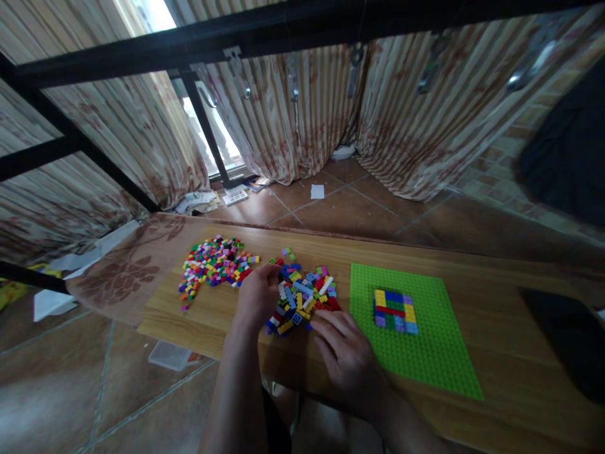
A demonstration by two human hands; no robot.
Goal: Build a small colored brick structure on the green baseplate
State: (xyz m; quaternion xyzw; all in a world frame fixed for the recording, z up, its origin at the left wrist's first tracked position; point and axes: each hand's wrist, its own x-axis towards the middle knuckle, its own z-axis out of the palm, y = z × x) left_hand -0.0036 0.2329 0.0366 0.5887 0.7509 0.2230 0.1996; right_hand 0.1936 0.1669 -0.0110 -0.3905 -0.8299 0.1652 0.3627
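Note:
My left hand point(259, 291) is at the left edge of a pile of larger toy building bricks point(302, 291), its fingers curled together at the bricks. Whatever they may hold is hidden. At the pile's lower right, my right hand point(348, 348) reaches over the bricks with its fingers stretched and the thumb apart; no brick shows in its grasp. Right of that hand lies a green baseplate point(425, 366). On it sits a roughly square brick build point(396, 311) in yellow, blue, red, green, purple and light blue.
A heap of small colourful bricks point(215, 261) lies on the left part of the wooden tabletop point(501, 328). At the right edge is a dark flat object point(562, 334). A black metal bar with hooks point(302, 31) crosses above. A clear plastic box point(170, 355) stands on the floor.

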